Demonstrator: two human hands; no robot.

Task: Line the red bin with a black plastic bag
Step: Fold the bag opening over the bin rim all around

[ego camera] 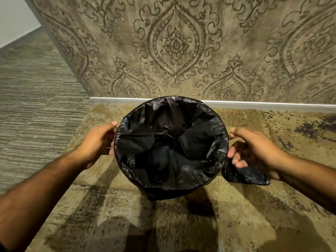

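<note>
The black bag [171, 146] hides the red bin completely; both forearms are cropped.

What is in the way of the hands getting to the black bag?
Nothing visible is. The left hand is right at the left edge of the black bag, and the right hand is at the right edge, with a loose flap of the bag hanging under it. The bag hides the bin completely.

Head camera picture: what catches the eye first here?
A black bag fills the middle, its mouth stretched wide and round, crumpled inside. A left hand and a right hand flank it at the rim, with loose plastic bunched under the right. Behind stands an ornate patterned wall.
</note>
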